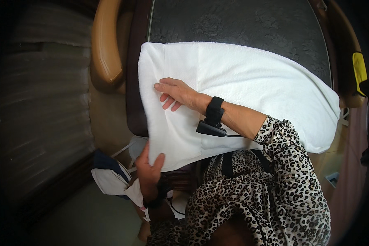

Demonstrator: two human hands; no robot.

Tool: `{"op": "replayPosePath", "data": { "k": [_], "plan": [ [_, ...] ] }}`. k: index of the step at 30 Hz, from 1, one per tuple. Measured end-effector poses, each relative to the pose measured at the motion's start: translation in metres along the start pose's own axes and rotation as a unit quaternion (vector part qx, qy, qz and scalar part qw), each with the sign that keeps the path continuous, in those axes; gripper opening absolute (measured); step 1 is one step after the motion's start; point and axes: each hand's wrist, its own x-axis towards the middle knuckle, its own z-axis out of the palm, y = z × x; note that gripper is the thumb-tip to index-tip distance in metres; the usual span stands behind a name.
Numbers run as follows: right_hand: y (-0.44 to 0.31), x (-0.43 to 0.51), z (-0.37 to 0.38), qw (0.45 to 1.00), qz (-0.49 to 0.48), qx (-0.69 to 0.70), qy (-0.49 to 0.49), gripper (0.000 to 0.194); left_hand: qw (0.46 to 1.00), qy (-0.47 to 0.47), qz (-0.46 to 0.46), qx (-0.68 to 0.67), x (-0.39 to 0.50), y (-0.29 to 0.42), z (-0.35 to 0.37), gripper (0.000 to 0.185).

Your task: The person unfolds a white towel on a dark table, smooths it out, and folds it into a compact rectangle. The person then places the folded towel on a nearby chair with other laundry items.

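A large white terry towel (pixel 249 80) lies spread over the near end of a dark table (pixel 233 23), with wrinkles running across its right part. A flat woven band crosses it near the left end. My left hand (pixel 150 167) grips its near left corner, thumb on top and the other fingers hidden at the edge. Over the left part, my right hand (pixel 175 93) is on or just above the cloth, palm turned sideways with fingers apart. Black straps circle both wrists; a small black device (pixel 211 128) hangs by the right one.
A tan leather chair arm (pixel 107 46) stands beside the table's left side, and another chair (pixel 346 49) carries a yellow item (pixel 359 72) on the right. White and navy cloths (pixel 110 178) hang low at left. Grey curtains (pixel 46 107) line the far left.
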Motion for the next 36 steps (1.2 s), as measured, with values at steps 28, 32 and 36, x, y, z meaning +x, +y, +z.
{"op": "replayPosePath", "data": {
  "k": [28, 32, 36],
  "plan": [
    [0.024, -0.107, -0.118, 0.984, 0.002, 0.047, 0.17, 0.056, 0.993, 0.105, -0.04, -0.045, 0.076, -0.066, 0.05, 0.027],
    [0.038, -0.123, -0.118, 0.986, 0.007, 0.044, 0.159, 0.062, 0.996, 0.074, -0.039, -0.03, 0.119, -0.065, 0.049, 0.031],
    [0.049, -0.141, -0.089, 0.986, 0.052, 0.023, 0.156, 0.059, 0.997, 0.049, -0.056, -0.009, 0.155, -0.044, 0.039, 0.036]
  ]
}}
